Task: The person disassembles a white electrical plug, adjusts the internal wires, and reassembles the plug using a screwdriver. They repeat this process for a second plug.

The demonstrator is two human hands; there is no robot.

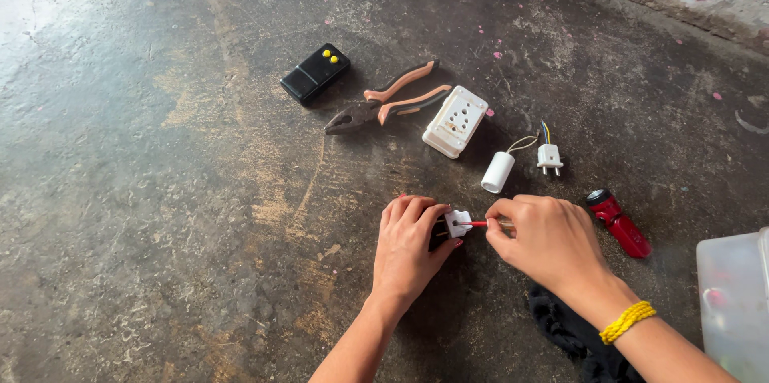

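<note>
My left hand (pixel 410 248) grips a small white plug (pixel 457 223) against the dark concrete floor. My right hand (pixel 545 243) holds a thin red-handled screwdriver (pixel 478 223) whose tip touches the plug. A yellow beaded bracelet (pixel 627 321) circles my right wrist. Both hands sit close together at the lower middle of the view.
Beyond the hands lie orange-handled pliers (pixel 386 103), a black box with two yellow buttons (pixel 315 73), a white socket box (pixel 456 120), a white cylinder with a wire (pixel 497 171), a small white plug (pixel 549 158) and a red torch (pixel 619 223). A translucent plastic container (pixel 733 303) stands right, dark cloth (pixel 573 335) below.
</note>
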